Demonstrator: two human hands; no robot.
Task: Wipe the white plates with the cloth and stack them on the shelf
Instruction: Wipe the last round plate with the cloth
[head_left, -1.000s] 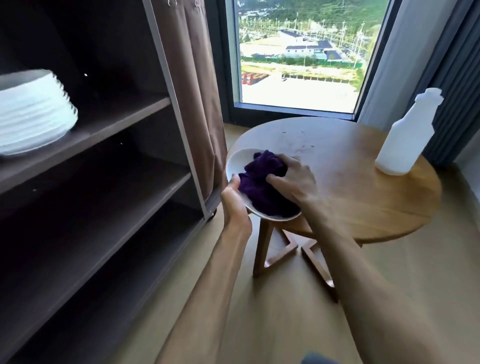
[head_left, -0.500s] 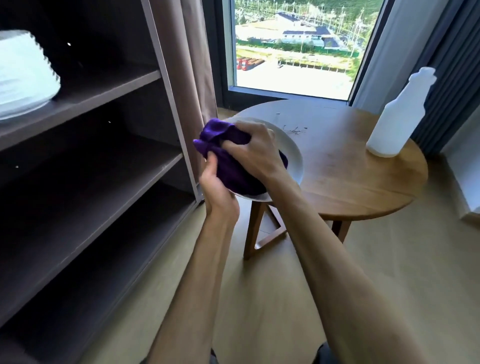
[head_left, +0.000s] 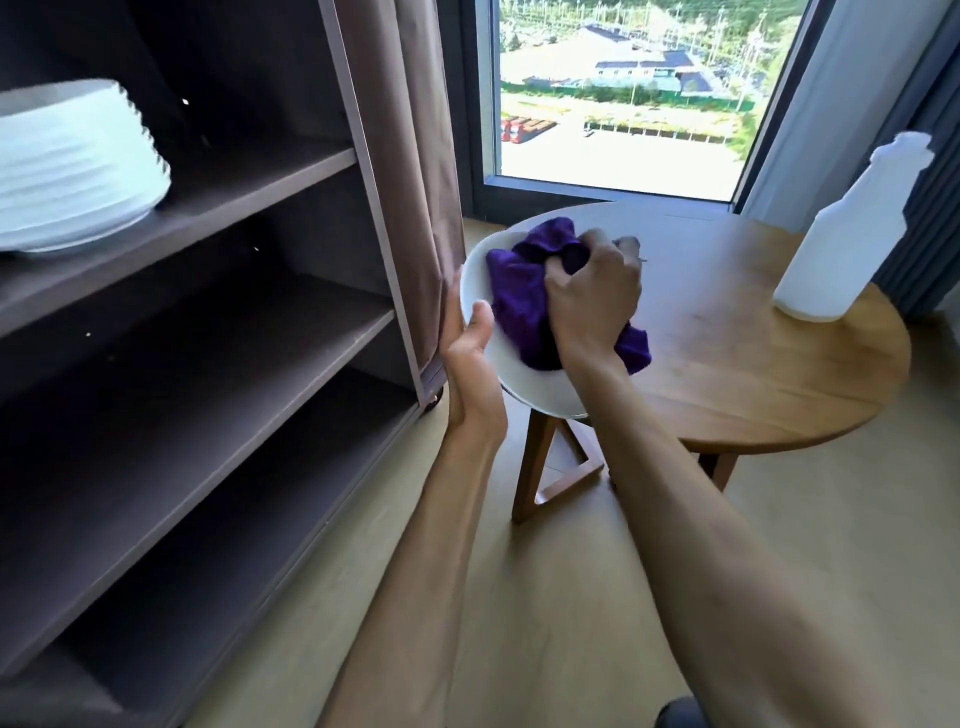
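A stack of white plates (head_left: 72, 166) is being kept on the shelf (head_left: 249, 182), far left of the plate (head_left: 524, 384). The plate's left rim is being gripped by the left hand (head_left: 470, 358), thumb on top. The purple cloth (head_left: 524, 296) is being bunched in curled right hand (head_left: 592, 296) fingers against the plate, left of the round surface (head_left: 753, 374).

A white bottle (head_left: 841, 234) stands on the round wooden table (head_left: 753, 374) by the window (head_left: 623, 88).

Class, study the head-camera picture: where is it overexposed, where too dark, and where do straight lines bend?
Head view: the window scene is washed out; the dark shelf unit loses detail in shadow; the wide lens bows its uprights; the table top shows pale glare near the window.
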